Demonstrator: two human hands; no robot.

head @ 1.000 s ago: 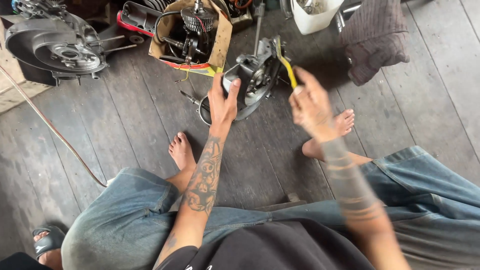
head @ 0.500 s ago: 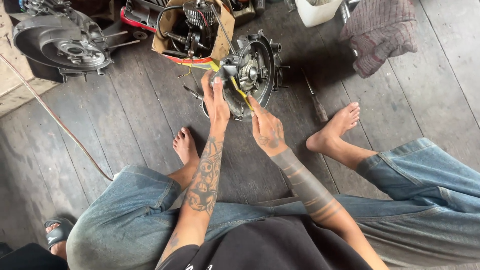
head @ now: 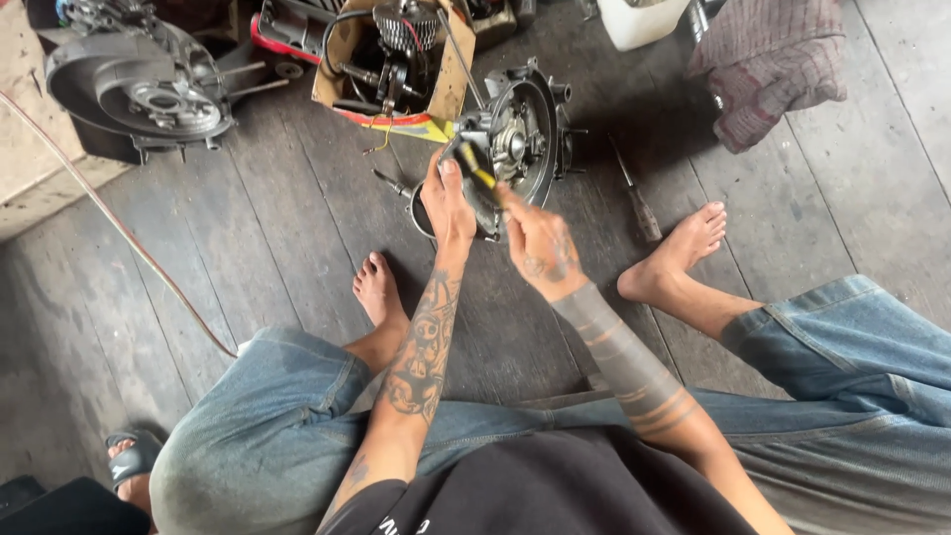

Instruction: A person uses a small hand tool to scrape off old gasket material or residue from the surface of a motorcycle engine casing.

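Note:
A grey metal engine case (head: 520, 139) stands tilted on the wooden plank floor in front of me. My left hand (head: 448, 203) grips its near left edge, fingers curled over the rim. My right hand (head: 540, 243) is shut on a tool with a yellow and black handle (head: 475, 166), its tip pointing at the case's left side beside my left fingers. My bare feet rest on the floor to either side of the case.
A cardboard box (head: 391, 54) with engine parts and wires sits behind the case. A second grey engine housing (head: 139, 84) lies far left. A screwdriver (head: 634, 193) lies right of the case, a folded cloth (head: 768, 64) and a white container (head: 644, 20) behind it. A thin hose (head: 119, 233) crosses the floor at left.
My right hand swung from the raised right side down and left to the case, bringing the yellow-handled tool beside my left hand. The view shifted closer to the case.

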